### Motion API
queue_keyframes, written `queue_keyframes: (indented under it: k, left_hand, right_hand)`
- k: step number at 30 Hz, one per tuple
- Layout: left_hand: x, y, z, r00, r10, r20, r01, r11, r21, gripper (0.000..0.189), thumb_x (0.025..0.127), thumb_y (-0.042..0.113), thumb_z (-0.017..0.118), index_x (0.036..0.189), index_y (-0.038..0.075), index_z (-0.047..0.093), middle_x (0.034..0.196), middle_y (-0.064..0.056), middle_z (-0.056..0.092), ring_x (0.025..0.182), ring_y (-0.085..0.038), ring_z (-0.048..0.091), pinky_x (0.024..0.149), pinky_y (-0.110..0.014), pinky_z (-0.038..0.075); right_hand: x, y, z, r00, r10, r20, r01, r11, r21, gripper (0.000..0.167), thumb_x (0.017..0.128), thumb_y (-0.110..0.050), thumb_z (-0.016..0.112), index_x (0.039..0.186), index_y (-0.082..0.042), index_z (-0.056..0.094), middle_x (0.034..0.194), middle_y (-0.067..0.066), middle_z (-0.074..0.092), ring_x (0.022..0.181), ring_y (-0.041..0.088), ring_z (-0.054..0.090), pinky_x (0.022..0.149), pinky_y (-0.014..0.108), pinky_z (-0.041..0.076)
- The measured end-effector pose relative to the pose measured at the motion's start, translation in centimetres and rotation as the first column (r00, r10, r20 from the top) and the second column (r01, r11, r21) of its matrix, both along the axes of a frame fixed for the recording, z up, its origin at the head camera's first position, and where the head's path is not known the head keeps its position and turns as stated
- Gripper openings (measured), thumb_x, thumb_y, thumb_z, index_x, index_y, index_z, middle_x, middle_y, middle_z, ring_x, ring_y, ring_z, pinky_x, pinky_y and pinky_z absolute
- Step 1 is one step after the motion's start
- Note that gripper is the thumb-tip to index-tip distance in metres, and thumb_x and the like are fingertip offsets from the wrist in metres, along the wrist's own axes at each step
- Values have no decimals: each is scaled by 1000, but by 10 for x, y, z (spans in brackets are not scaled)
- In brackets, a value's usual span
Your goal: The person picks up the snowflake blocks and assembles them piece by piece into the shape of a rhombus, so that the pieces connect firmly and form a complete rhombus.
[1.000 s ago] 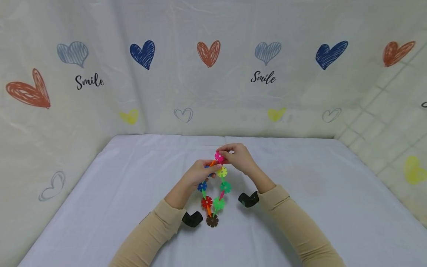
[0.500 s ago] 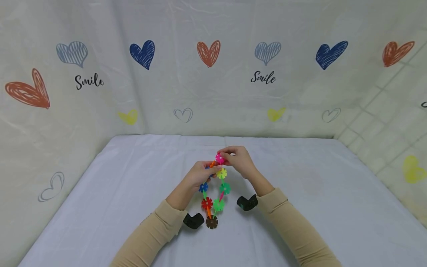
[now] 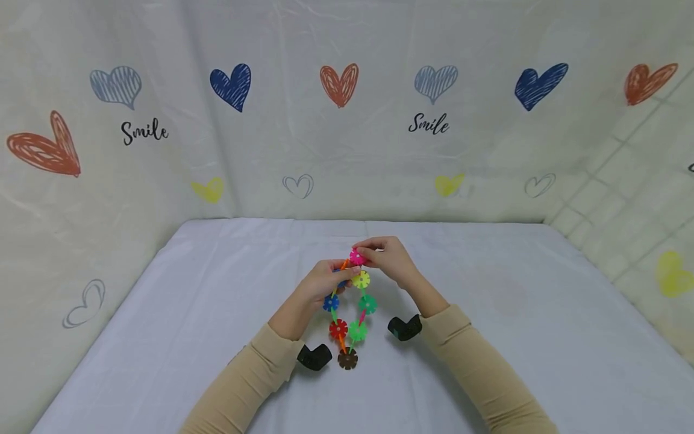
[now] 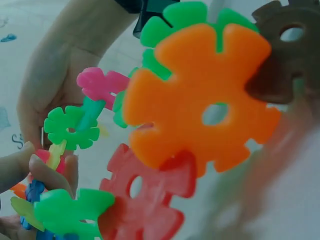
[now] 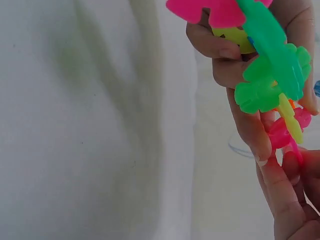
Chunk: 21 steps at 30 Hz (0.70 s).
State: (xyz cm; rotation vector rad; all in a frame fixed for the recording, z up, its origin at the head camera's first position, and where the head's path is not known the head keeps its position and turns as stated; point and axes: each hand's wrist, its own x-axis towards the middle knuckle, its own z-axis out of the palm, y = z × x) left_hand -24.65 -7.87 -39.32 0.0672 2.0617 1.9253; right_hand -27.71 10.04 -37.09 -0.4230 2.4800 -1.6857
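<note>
Notched, flower-shaped plastic discs are linked edge to edge into a loop held between both hands. At its top, my right hand (image 3: 387, 256) pinches a pink disc (image 3: 357, 257). My left hand (image 3: 320, 283) grips the loop's upper left part, partly hiding a blue disc there, with its thumb close to a yellow disc (image 3: 361, 279). Below hang another blue disc (image 3: 331, 302), a red disc (image 3: 338, 330), green discs (image 3: 367, 304) and, lowest, a brown disc (image 3: 347, 358). The left wrist view shows a large orange disc (image 4: 185, 90) close to the camera.
A white cloth covers the table (image 3: 488, 289). Behind it hangs a pale curtain (image 3: 379, 157) printed with hearts and "Smile". Black wrist-camera mounts stick out by the left cuff (image 3: 315, 357) and the right cuff (image 3: 404, 328).
Both hands keep their hold near the loop's top, and the right hand has come down very slightly. The loop's lower end sways a little.
</note>
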Motion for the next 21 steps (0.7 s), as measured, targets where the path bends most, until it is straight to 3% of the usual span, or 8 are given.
queue_keyframes:
  k: [6,11,15,17,19,21]
  left_hand:
    - [-3,-2,-2,998,17,52,-18,1000,21,39,100,24,69,128,-2,65,81,-4,63,75,-18,55,64,-22,48]
    - [-5,-1,-6,992,-12,129,-5,992,129,49,101,18,64,139,-8,47,94,-6,65,69,-13,58,64,-21,51]
    - [-6,-3,-8,986,-53,159,22,981,191,55,100,15,55,145,-11,36,120,-14,63,72,-13,61,66,-21,52]
    - [-7,-4,-8,983,-71,170,39,982,187,54,102,15,53,146,-10,34,132,-17,60,78,-15,64,72,-24,53]
    - [-7,-7,-7,981,-83,177,53,984,170,52,104,16,53,147,-6,34,140,-18,57,87,-17,67,86,-31,54]
    - [-7,-8,-6,980,-102,168,77,986,150,48,106,16,53,146,-5,37,142,-19,56,97,-21,67,102,-43,47]
  right_hand:
    - [2,9,-4,993,110,54,-111,993,26,39,104,-18,62,140,0,60,123,19,63,101,30,71,84,39,60]
    - [2,10,-8,995,59,75,-58,998,-8,34,104,-11,60,135,2,63,118,20,65,97,30,73,81,38,60]
    - [1,10,-10,996,6,91,-1,999,-50,32,103,-9,62,132,3,65,115,19,69,96,29,73,82,38,60]
    - [1,10,-11,994,-12,111,19,998,-65,34,102,-11,64,133,3,64,115,18,70,98,27,72,83,38,60]
    - [1,10,-11,990,-36,134,46,996,-77,36,102,-13,65,134,2,64,115,17,70,98,25,72,84,38,59]
    - [2,10,-11,988,-53,145,67,994,-89,37,102,-14,65,135,1,64,116,17,70,98,24,71,85,38,59]
